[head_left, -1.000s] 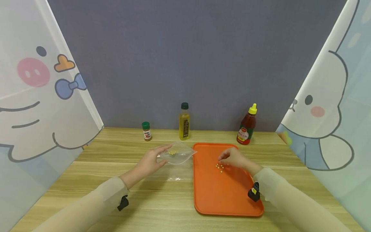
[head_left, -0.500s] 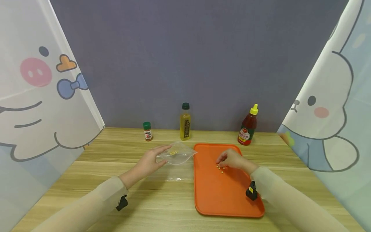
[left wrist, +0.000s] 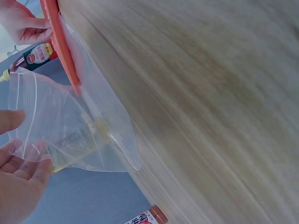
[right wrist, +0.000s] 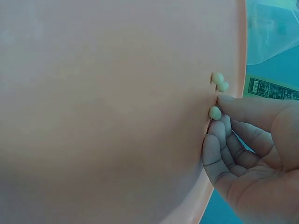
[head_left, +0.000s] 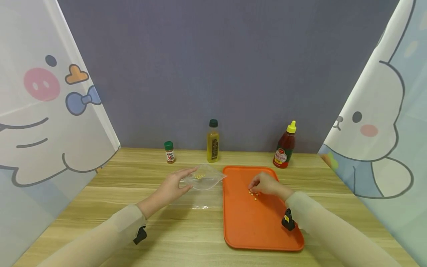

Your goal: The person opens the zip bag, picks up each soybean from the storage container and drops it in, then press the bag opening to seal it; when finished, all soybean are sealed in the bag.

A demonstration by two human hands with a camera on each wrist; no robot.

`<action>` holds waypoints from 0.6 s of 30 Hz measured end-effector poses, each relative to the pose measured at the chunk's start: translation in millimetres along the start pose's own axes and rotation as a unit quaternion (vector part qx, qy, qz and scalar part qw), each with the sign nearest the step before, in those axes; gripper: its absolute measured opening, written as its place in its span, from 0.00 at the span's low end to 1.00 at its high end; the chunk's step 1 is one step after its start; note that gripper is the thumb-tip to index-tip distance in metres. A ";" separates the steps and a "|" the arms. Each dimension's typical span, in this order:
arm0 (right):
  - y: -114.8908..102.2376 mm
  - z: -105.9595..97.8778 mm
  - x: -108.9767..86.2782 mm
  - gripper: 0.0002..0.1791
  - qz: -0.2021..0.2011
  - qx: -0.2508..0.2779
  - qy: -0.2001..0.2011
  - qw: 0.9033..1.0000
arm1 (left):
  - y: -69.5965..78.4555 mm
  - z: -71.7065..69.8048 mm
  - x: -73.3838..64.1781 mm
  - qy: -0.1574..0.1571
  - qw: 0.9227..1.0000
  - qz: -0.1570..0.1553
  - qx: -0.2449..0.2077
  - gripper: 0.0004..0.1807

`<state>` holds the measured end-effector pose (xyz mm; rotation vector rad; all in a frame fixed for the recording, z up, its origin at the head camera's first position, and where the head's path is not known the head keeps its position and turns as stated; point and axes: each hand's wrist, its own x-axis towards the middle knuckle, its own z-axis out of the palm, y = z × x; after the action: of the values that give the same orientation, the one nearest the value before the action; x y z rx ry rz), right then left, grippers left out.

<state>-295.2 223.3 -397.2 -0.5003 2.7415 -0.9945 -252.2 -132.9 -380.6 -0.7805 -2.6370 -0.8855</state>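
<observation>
My left hand (head_left: 171, 185) holds a clear zip bag (head_left: 204, 177) by its open mouth, just left of the orange tray (head_left: 257, 226). Several yellow beans lie inside the bag. In the left wrist view the bag (left wrist: 70, 126) hangs open between my thumb and fingers (left wrist: 21, 175). My right hand (head_left: 263, 184) rests on the far part of the tray, fingers curled down over a small cluster of loose yellow beans (head_left: 253, 194). The right wrist view shows my right hand (right wrist: 223, 120) pinching one bean (right wrist: 215, 112), two more beans (right wrist: 218, 83) beside it on the tray (right wrist: 107, 107).
Along the back of the wooden table (head_left: 166, 230) stand a small spice jar (head_left: 169, 152), an oil bottle (head_left: 212, 141) and a red sauce bottle (head_left: 284, 146). Cartoon curtains close in both sides; a grey wall stands behind.
My right hand has shifted slightly left and down onto the bean cluster and its fingertips have closed on a bean. The left hand and bag have stayed put.
</observation>
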 end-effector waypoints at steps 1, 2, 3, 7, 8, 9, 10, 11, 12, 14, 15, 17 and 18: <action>0.6 0.0 0.1 0.02 -0.003 -0.007 0.003 1.000 | 0.0 0.2 -0.2 0.000 1.000 0.000 -0.001 0.35; 1.2 -0.1 0.4 0.02 -0.007 -0.013 0.005 1.000 | -0.3 0.4 -0.5 0.001 1.000 0.001 0.000 0.35; 1.5 -0.4 0.4 0.02 -0.010 -0.018 0.009 1.000 | -0.2 0.4 -0.7 0.001 1.000 0.002 0.001 0.35; 1.3 -2.4 0.5 0.02 -0.016 -0.025 0.020 0.999 | -0.1 0.3 -1.2 0.002 1.000 0.004 0.001 0.35; 0.4 -3.2 0.5 0.02 -0.016 -0.021 0.022 0.999 | -0.1 0.3 -1.3 0.002 1.000 0.003 0.000 0.35; -0.7 -4.0 0.5 0.02 -0.017 -0.022 0.026 0.999 | 0.1 0.2 -1.2 0.003 1.000 0.003 -0.002 0.35; -1.8 -4.7 0.6 0.02 -0.018 -0.022 0.031 0.999 | 0.0 0.3 -1.3 0.003 1.000 0.005 -0.002 0.35; -3.0 -5.4 0.8 0.02 -0.017 -0.022 0.036 0.999 | 0.0 0.5 -1.3 0.004 1.000 0.005 -0.004 0.35; -4.0 -6.1 0.9 0.03 -0.021 -0.023 0.040 0.999 | -0.1 0.6 -1.3 0.004 1.000 0.005 -0.006 0.35; -5.8 -7.4 1.3 0.03 -0.028 -0.024 0.050 0.998 | -0.2 1.0 -1.3 0.005 1.000 0.007 -0.004 0.35; -6.6 -7.8 1.6 0.04 -0.031 -0.023 0.055 0.998 | -0.1 1.1 -1.2 0.005 1.000 0.008 -0.003 0.35; -8.2 -8.4 2.2 0.05 -0.035 -0.017 0.065 0.997 | 0.1 1.2 -1.1 0.005 1.000 0.007 -0.002 0.35; -9.2 -8.7 2.3 0.06 -0.040 -0.013 0.068 0.997 | 0.3 1.2 -1.0 0.004 1.000 0.007 -0.001 0.35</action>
<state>-297.5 220.9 -384.8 -0.5696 2.8774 -1.0500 -251.3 -132.3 -381.9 -0.7926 -2.6200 -0.8872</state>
